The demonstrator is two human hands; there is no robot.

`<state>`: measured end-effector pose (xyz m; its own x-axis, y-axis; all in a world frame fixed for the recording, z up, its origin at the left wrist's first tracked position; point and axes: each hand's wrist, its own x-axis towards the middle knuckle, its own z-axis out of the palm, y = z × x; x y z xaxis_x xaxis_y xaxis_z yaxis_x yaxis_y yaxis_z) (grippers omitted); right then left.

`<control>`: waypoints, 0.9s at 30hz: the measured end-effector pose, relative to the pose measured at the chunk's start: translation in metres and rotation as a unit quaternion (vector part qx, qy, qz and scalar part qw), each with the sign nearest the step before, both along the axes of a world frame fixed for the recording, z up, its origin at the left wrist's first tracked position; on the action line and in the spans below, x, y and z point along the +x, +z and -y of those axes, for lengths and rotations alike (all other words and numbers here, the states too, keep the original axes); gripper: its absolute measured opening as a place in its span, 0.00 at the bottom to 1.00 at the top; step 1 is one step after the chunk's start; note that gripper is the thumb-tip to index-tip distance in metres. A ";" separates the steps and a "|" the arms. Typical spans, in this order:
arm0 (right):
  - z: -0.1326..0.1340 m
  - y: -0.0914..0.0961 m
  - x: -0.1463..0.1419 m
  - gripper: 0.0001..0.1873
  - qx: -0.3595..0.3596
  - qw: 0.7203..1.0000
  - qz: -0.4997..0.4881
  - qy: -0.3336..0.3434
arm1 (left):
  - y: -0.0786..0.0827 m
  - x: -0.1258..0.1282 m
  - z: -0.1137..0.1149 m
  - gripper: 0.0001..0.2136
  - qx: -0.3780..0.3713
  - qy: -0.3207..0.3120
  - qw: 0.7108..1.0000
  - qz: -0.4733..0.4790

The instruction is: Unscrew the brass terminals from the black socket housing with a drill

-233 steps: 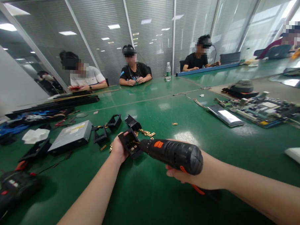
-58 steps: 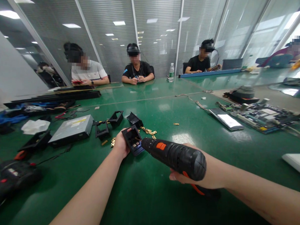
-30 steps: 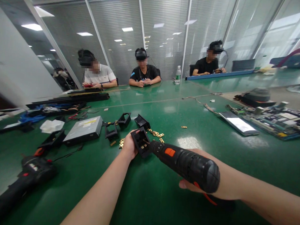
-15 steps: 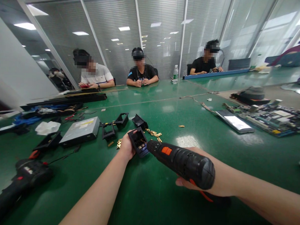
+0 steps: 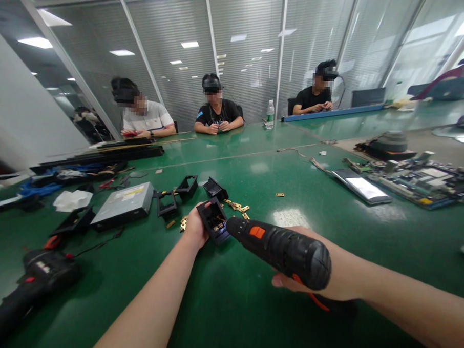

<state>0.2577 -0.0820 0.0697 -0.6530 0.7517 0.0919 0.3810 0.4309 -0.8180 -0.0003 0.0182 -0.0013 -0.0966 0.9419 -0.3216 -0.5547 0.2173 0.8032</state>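
Note:
My left hand [image 5: 196,228] is closed around a black plastic housing [image 5: 214,214], whose open side faces me and shows small brass-coloured parts inside. In my right hand [image 5: 302,279] is a black and orange cordless screwdriver [image 5: 278,248]. Its nose points left into the housing; the bit's tip is hard to make out. Beyond the left hand lie more black frames [image 5: 187,186], including a black housing [image 5: 215,187] behind the held one. Small brass plates [image 5: 238,207] are scattered around them, and a lone brass plate [image 5: 280,194] lies farther right.
A second power driver [image 5: 49,268] lies at left, near a silver disc drive [image 5: 123,202] and a white crumpled tissue [image 5: 73,200]. To the right are a phone-like device [image 5: 362,187] and circuit boards [image 5: 427,180]. Several people sit across the green table [image 5: 242,297]; a water bottle [image 5: 270,115] stands there.
The view has shifted very slightly. Both hands keep their hold, with the screwdriver at the same place on the housing. The seated person at far right has brought their hands together.

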 end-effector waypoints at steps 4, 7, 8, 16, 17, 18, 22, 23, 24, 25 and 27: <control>0.001 0.001 0.000 0.11 -0.003 1.000 -0.013 0.002 | -0.001 -0.001 0.000 0.08 0.004 -0.005 1.000 -0.005; 0.002 0.000 0.000 0.12 -0.014 1.000 -0.010 -0.006 | -0.001 -0.001 0.000 0.07 0.004 -0.007 1.000 -0.005; 0.002 0.000 -0.001 0.11 -0.016 1.000 -0.009 -0.007 | -0.002 -0.002 0.000 0.07 0.005 -0.007 1.000 -0.005; 0.004 0.000 -0.002 0.14 -0.040 0.999 0.012 -0.015 | -0.004 -0.003 0.000 0.07 0.020 -0.014 1.000 -0.011; 0.005 0.001 -0.003 0.13 -0.036 0.999 0.017 -0.018 | -0.004 -0.003 -0.001 0.07 0.021 -0.015 1.000 -0.012; 0.005 0.001 -0.003 0.13 -0.031 0.999 0.019 -0.018 | -0.005 -0.004 -0.001 0.07 0.022 -0.017 1.000 -0.012; 0.004 0.000 -0.003 0.12 -0.018 1.000 0.023 -0.009 | -0.005 -0.004 -0.001 0.07 0.022 -0.026 0.999 -0.002; 0.004 -0.001 -0.003 0.13 -0.016 1.000 0.022 -0.010 | -0.004 -0.004 -0.001 0.08 0.022 -0.028 0.999 -0.001; 0.004 -0.003 -0.003 0.13 -0.009 1.000 0.022 -0.009 | -0.004 -0.004 -0.002 0.08 0.021 -0.026 0.999 0.000; 0.003 -0.004 -0.002 0.13 0.002 1.000 0.022 -0.008 | -0.004 -0.003 -0.002 0.08 0.020 -0.022 1.000 0.001; 0.002 -0.007 -0.001 0.11 0.023 0.999 0.025 -0.006 | -0.004 -0.003 -0.002 0.08 0.016 -0.012 1.000 0.000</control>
